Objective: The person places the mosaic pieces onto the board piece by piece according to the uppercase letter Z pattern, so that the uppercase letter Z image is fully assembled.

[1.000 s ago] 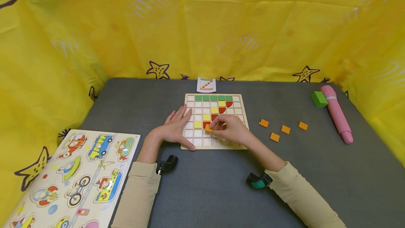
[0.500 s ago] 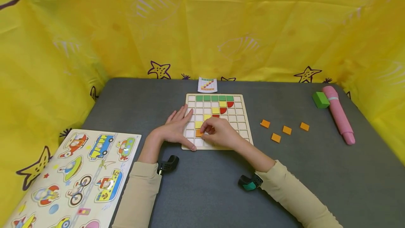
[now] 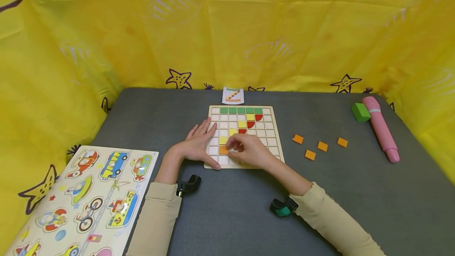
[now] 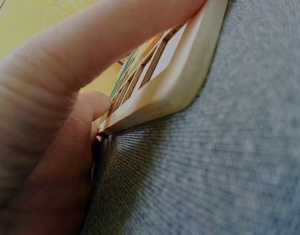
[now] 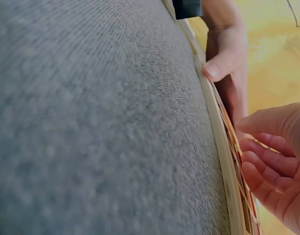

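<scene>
A wooden grid board (image 3: pixel 270 133) lies flat on the table, with green, yellow and red pieces in some cells. My left hand (image 3: pixel 193 145) rests spread at its left edge, thumb on the near corner. An orange square tile (image 3: pixel 223 150) sits in a cell below a yellow square (image 3: pixel 223 140). Just right of that tile is my right hand (image 3: pixel 249 150), its thumb and forefinger bent beside it. In the right wrist view, nothing shows between the loosely bent fingers (image 5: pixel 267 161). The right hand hides part of the lower rows.
Several loose orange tiles, one of them here (image 3: pixel 310 155), lie right of the board. A small pattern card (image 3: pixel 233 95) is behind it. Farther right are a green block (image 3: pixel 360 112) and a pink cylindrical object (image 3: pixel 381 129). A vehicle puzzle board (image 3: pixel 96 177) lies at left.
My right hand has moved left and toward me with the orange tile, which now lies in a cell with the fingers off it. The left hand has stayed put.
</scene>
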Tool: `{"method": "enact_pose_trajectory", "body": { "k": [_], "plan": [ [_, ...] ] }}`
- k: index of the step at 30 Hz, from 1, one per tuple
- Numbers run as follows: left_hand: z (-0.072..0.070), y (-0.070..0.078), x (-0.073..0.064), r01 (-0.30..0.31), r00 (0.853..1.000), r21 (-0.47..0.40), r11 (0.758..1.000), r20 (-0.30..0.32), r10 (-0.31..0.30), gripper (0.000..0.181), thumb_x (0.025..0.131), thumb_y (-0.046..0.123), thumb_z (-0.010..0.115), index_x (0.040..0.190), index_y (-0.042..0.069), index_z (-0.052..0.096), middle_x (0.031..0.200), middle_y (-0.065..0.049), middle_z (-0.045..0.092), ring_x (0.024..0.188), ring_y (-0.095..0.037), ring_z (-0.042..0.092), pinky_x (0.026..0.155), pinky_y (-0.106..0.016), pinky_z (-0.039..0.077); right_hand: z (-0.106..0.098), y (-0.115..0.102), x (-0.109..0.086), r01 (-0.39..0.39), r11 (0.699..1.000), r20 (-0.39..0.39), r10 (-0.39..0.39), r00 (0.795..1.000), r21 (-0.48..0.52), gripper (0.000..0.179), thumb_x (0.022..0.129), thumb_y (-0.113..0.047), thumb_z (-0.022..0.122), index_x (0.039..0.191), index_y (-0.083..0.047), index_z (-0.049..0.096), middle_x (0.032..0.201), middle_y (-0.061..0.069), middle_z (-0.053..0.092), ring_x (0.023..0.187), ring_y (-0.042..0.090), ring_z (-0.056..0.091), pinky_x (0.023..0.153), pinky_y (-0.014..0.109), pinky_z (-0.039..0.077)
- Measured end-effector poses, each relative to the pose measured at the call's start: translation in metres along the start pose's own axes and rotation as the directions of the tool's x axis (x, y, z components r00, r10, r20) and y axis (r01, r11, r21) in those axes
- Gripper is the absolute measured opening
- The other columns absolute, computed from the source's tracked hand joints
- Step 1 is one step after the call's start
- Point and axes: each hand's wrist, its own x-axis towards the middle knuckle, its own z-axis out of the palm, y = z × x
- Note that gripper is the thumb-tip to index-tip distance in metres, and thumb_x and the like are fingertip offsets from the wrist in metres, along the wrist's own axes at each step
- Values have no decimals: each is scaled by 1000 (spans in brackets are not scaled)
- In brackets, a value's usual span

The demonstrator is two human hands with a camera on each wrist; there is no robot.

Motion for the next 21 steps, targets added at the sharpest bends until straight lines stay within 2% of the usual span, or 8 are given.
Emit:
{"method": "enact_pose_trajectory", "body": {
  "k": [6,12,21],
  "plan": [
    [0,1,0,-1,1000,-10,1000,-2,1,137,63,67,80,157,9,-1,161,-9,-20,147,-22,-16,117,-45,-6,-11,5,-9,-26,1000,-32,26,999,-1,15,84,-13,76,97,-9,71,86,-3,65,81,17,58,75,31,51],
    [1,0,0,-3,1000,-17,1000,-11,3,138,62,65,81,157,10,-1,161,-9,-19,147,-22,-15,117,-45,-6,-34,21,-25,-75,997,-96,73,993,-15,12,86,-13,75,97,-10,72,88,-3,67,83,17,59,73,34,53],
    [0,1,-1,-16,1000,-29,999,-19,16,139,61,64,83,157,8,-1,161,-11,-18,148,-24,-14,116,-46,-5,-75,57,-59,-212,970,-210,184,960,-118,9,87,-16,74,94,-10,72,86,0,69,76,18,59,69,34,49]
  ]
}}
